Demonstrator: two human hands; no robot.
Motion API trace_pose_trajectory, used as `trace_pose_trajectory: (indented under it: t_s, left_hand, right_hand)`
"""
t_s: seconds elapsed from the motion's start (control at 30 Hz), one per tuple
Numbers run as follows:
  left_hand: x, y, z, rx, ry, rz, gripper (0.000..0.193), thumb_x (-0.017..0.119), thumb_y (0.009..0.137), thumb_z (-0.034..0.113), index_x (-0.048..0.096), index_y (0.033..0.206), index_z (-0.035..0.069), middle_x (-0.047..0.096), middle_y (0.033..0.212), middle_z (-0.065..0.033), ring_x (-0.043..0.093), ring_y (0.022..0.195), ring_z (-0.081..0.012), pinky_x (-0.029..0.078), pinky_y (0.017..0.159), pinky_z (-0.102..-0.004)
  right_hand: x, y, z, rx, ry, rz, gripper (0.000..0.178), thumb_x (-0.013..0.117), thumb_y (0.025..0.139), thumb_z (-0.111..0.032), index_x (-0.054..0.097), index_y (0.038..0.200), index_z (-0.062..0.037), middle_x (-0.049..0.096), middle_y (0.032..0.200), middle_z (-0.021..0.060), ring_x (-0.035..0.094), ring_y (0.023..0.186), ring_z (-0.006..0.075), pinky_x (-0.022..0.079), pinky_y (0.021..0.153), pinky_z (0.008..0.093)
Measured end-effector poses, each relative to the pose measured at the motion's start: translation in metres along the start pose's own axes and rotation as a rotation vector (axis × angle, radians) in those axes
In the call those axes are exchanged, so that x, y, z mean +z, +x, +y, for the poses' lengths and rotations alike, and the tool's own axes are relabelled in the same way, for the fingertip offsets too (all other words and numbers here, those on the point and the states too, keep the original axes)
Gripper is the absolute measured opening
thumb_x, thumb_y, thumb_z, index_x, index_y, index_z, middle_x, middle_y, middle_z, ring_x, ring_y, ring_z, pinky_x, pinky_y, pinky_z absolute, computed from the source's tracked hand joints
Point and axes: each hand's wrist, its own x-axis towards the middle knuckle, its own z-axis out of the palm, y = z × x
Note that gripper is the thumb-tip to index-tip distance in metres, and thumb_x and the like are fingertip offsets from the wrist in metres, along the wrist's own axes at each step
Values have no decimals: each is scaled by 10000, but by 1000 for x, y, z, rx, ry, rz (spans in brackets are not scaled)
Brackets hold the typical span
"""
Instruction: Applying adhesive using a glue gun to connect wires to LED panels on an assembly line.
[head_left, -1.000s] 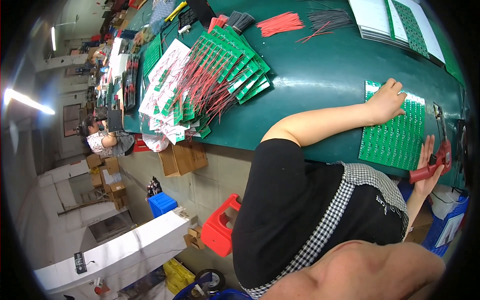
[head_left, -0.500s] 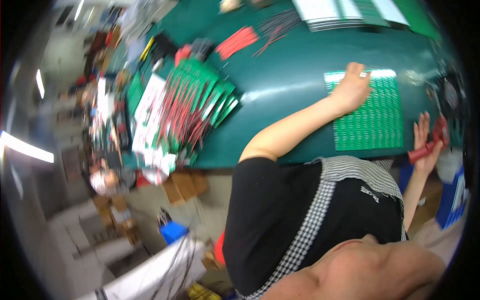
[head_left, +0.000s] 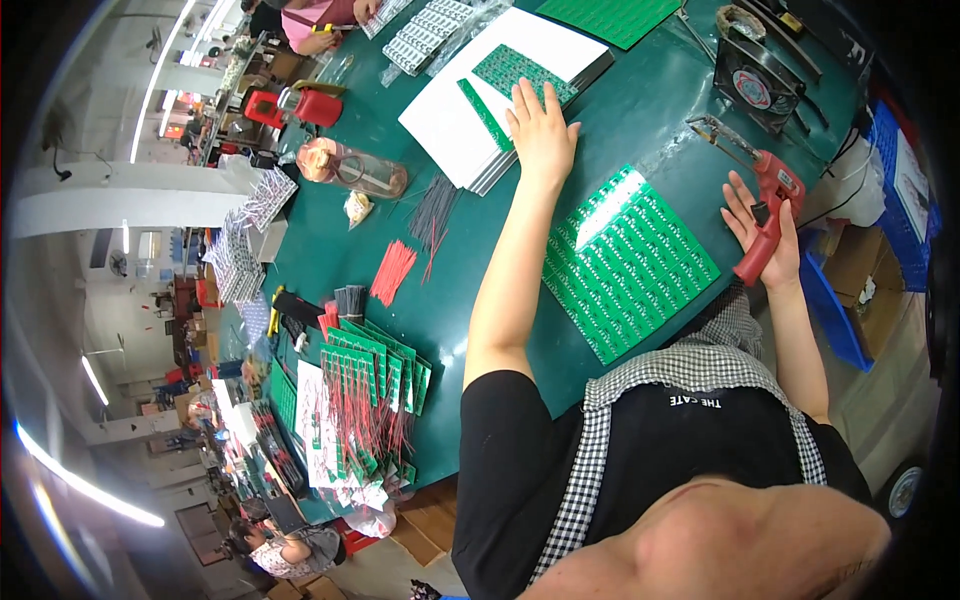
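My left hand [head_left: 542,135] is reached out with its fingers spread, its fingertips at the edge of a small green circuit board panel [head_left: 515,70]. That panel and a narrow green board strip [head_left: 484,114] lie on a stack of white sheets [head_left: 440,105]. In my right hand [head_left: 778,255], a red soldering gun [head_left: 768,215] rests between thumb and palm, its metal tip pointing away from me. The other fingers of that hand are stretched out. Between my arms a large green circuit board panel [head_left: 635,265] lies flat on the table, apart from both hands.
Wired green boards [head_left: 370,390] stand bunched at the left. Beside them lie red wires [head_left: 393,272] and black wires [head_left: 432,215]. A bottle [head_left: 370,172] lies further back; a black fan [head_left: 755,85] stands far right. Another person's hands [head_left: 320,40] work across the table.
My left hand has left the large green panel and moved to the small panel on the white stack. The soldering gun is still in my right hand. The view has turned.
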Motion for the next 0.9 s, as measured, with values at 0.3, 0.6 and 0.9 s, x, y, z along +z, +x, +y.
trace_pose_trajectory:
  t_s: [0.3, 0.6, 0.9]
  left_hand:
    - [-11, 28, -26, 240, 139, 263, 224, 512, 766, 77, 598, 972, 79, 630, 911, -65, 605, 804, -217, 497, 649, -338]
    - [-125, 38, -34, -286, -1220, 22, 220, 592, 817, 37, 601, 1007, -74, 645, 839, -66, 579, 708, -80, 462, 640, -189]
    - [-105, 25, -14, -389, -1492, -434, 223, 618, 795, 79, 621, 984, -38, 652, 802, -48, 589, 650, -87, 450, 592, -196]
  right_hand:
    - [-3, 4, 2, -15, 71, -22, 668, 500, 875, -403, 182, 1394, -126, 255, 1401, 176, 295, 1276, 307, 282, 1041, 433]
    - [-8, -14, -11, -83, 152, 12, 685, 526, 863, -395, 182, 1391, -126, 257, 1397, 164, 327, 1259, 280, 303, 1035, 426]
    - [-22, -39, -38, -160, 165, -30, 633, 513, 875, -376, 218, 1379, -131, 207, 1418, 160, 285, 1285, 264, 293, 1045, 424]
